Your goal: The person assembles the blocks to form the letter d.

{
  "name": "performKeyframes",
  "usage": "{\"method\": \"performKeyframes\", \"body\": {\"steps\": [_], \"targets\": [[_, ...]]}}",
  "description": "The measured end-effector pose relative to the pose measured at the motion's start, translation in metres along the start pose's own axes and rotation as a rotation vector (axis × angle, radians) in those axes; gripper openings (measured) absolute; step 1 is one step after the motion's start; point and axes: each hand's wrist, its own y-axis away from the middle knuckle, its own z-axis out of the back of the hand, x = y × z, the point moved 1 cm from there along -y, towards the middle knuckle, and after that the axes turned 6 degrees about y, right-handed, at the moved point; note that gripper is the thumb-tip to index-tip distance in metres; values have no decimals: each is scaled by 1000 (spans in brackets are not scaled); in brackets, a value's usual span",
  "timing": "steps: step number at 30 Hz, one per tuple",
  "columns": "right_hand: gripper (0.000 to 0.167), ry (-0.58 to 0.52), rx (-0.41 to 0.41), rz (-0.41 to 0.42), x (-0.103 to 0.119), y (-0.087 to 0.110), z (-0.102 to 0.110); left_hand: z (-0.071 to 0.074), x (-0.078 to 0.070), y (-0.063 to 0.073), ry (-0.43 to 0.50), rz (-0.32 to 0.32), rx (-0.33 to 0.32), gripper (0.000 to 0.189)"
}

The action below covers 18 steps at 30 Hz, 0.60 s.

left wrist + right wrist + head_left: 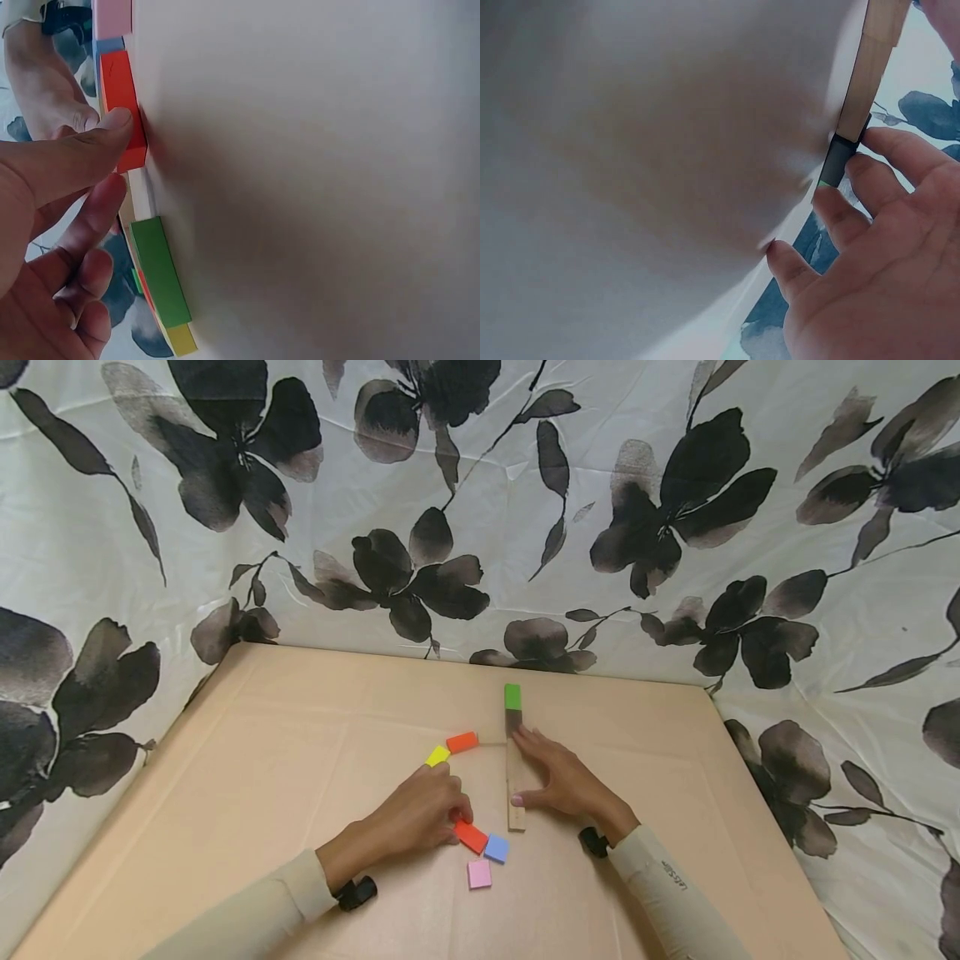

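Observation:
My left hand (422,806) pinches a red block (120,97) between thumb and index finger, low at the tabletop. Beyond that hand, a green block (161,271) and a yellow block (438,755) lie in a curve with an orange-red block (462,742). Next to the pinched block are a blue block (496,848) and a pink block (479,874). Fingers extended, my right hand (561,777) rests along a straight row made up of a green end piece (512,697), a dark piece (513,720) and plain wooden pieces (515,785).
The blocks lie on a tan board-like tabletop (300,760). A white cloth with dark flowers (525,527) hangs behind it and along both sides. Each wrist wears a small black camera, such as the left one (357,893).

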Motion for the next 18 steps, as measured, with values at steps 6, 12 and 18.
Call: {"method": "performKeyframes", "body": {"steps": [6,12,18], "targets": [[108,-12,0,6,-1,0,0,1,4,-11,-26,28,-17,18],[108,-15,-1,11,-1,2,0,1,10,-17,14,36,-29,20],[108,-10,-7,20,-1,3,0,2,12,-17,50,43,-13,22]]}}
